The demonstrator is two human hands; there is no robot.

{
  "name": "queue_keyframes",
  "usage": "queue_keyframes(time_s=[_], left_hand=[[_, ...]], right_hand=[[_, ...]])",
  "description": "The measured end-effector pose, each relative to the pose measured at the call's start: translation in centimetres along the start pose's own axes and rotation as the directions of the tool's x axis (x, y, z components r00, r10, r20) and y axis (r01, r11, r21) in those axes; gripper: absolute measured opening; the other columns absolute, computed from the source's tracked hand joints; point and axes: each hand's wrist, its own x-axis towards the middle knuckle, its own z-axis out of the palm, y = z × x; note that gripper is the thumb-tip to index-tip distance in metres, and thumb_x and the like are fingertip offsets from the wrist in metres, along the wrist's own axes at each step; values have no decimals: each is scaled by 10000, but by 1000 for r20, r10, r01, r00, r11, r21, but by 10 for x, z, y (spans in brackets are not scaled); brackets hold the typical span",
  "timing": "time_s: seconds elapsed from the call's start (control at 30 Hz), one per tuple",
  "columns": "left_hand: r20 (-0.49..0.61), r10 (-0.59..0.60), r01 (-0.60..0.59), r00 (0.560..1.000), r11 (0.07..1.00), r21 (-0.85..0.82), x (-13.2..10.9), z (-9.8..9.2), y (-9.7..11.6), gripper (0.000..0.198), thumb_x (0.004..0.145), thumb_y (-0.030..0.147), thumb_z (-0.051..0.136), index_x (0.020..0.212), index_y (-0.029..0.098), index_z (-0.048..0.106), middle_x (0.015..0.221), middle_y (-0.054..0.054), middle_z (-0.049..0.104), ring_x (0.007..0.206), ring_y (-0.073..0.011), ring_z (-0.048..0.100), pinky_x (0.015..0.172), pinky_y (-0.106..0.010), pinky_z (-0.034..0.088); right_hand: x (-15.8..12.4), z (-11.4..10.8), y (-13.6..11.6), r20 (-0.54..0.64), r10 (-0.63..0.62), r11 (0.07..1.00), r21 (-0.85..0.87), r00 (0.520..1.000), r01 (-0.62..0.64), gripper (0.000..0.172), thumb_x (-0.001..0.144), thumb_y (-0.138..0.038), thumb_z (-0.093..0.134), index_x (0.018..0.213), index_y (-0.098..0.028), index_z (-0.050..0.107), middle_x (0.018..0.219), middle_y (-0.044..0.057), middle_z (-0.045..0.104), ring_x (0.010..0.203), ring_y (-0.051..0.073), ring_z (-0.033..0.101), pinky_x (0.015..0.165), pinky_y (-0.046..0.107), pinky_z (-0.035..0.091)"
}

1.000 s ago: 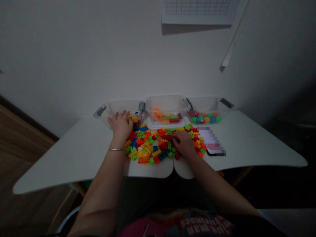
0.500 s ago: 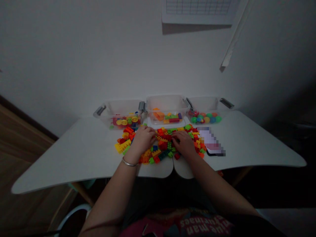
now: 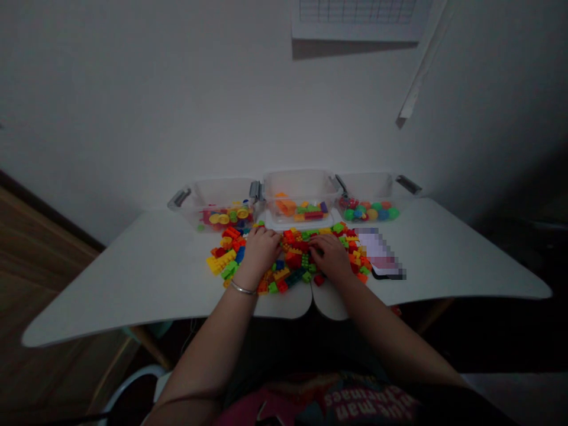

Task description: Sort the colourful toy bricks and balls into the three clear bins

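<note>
A loose heap of colourful toy building bricks (image 3: 293, 259) covers the middle of the white table. My left hand (image 3: 262, 249), with a silver bangle at its wrist, lies over the left part of the heap, fingers bent down among the bricks. Its fingertips, and anything between them, are hidden. My right hand (image 3: 329, 254) is over the right part, thumb and fingers curled inward. Those fingertips reach the edge of a red brick (image 3: 302, 245) between the hands; whether they grip it is too dim to make out. Yellow bricks (image 3: 220, 262) lie left of my left hand.
Along the wall stand three clear bins: the left bin (image 3: 195, 207) holds mixed pieces, the middle bin (image 3: 299, 180) several bricks, the right bin (image 3: 370, 183) round coloured pieces. A phone (image 3: 379, 253) lies right of the heap. The white table (image 3: 133, 266) has a notched front edge.
My left hand and forearm have shifted slightly right, baring blue and green bricks at the heap's left. My right hand stays in nearly the same place.
</note>
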Motion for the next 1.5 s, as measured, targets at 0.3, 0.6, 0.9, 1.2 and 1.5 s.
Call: queue_keyframes(time_s=[0.3, 0.6, 0.9, 1.2, 1.5], left_hand=[[-12, -7, 7, 1000, 1000, -14, 2, 14, -2, 181, 849, 308, 671, 985, 209, 738, 1030, -119, 730, 1032, -319, 616, 978, -486, 419], [-31, -23, 23, 999, 999, -27, 2, 15, -2, 190, 858, 249, 606, 981, 205, 744, 1005, -122, 731, 1022, -304, 631, 956, -471, 434], [-21, -85, 85, 996, 996, 2, 0, 13, 0, 217, 843, 272, 617, 1007, 183, 727, 1041, -130, 716, 1034, -322, 630, 940, -473, 434], [17, -175, 175, 984, 974, -144, 2, 7, 0, 246, 859, 269, 605, 1064, 193, 718, 1107, -110, 716, 1080, -309, 632, 960, -456, 445], [-142, -438, 181, 888, 615, -768, 12, 17, -21, 198, 796, 290, 673, 971, 198, 669, 922, -51, 719, 883, -203, 660, 868, -366, 526]], right_hand=[[0, -2, -1, -2, -6, 1000, 2, 1000, 6, 142, 875, -160, 594, 903, -218, 721, 1015, 84, 746, 1012, 263, 651, 964, 463, 502], [0, -2, 0, 3, -4, 1000, 1, 1000, 4, 130, 873, -164, 607, 909, -219, 718, 1032, 75, 749, 1032, 261, 647, 973, 460, 500], [-1, -2, -1, 5, -8, 1000, -5, 1000, 8, 126, 872, -151, 607, 903, -210, 714, 1018, 74, 750, 1018, 259, 649, 961, 448, 500], [-1, -2, 0, 5, -16, 1000, -13, 1000, 16, 109, 868, -146, 619, 902, -197, 709, 1006, 82, 747, 1006, 269, 649, 952, 450, 501], [-1, -2, 0, -2, -24, 1000, -14, 1000, 24, 128, 876, -139, 594, 895, -206, 702, 988, 75, 745, 993, 261, 648, 941, 440, 502]])
